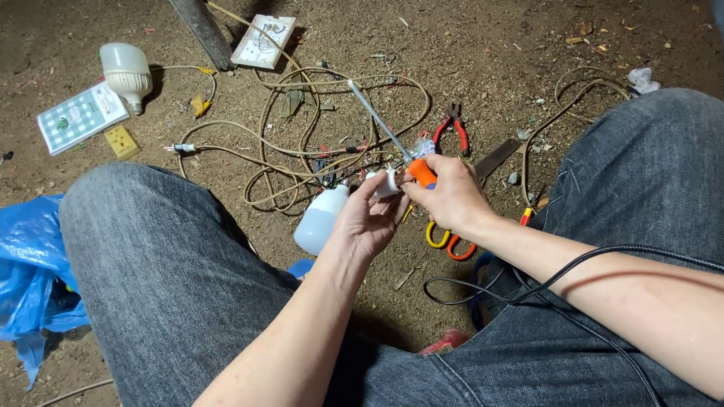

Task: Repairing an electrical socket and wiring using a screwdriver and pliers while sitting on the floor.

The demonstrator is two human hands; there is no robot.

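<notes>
At the far left edge, a blue plastic bag [30, 264] is cut off by the frame, its contents hidden in its folds. Above it on the dirt floor [483, 45], a small checked green box [81, 117] is seen beside a white bulb [125, 73] and a yellow square piece [121, 141]. Further right, a white switch plate [263, 41] is found near the top, and a tangle of beige cable [302, 151] is spread across the ground. Between the knees, a second white bulb [321, 218] is seen just beside the left hand [367, 222], whose fingers are curled around a small white fitting [386, 183]; how bulb and fitting are joined is hidden by the fingers. The right hand [451, 197] is closed on the orange handle of a screwdriver [392, 139], its shaft angled up and away; the tip cannot be made out. Beneath the hands, orange-and-yellow scissor handles [449, 241] are partly covered. Red-handled pliers [453, 124] and a dark blade [496, 158] are seen beyond, and a black cord [558, 279] is draped over the right forearm.
</notes>
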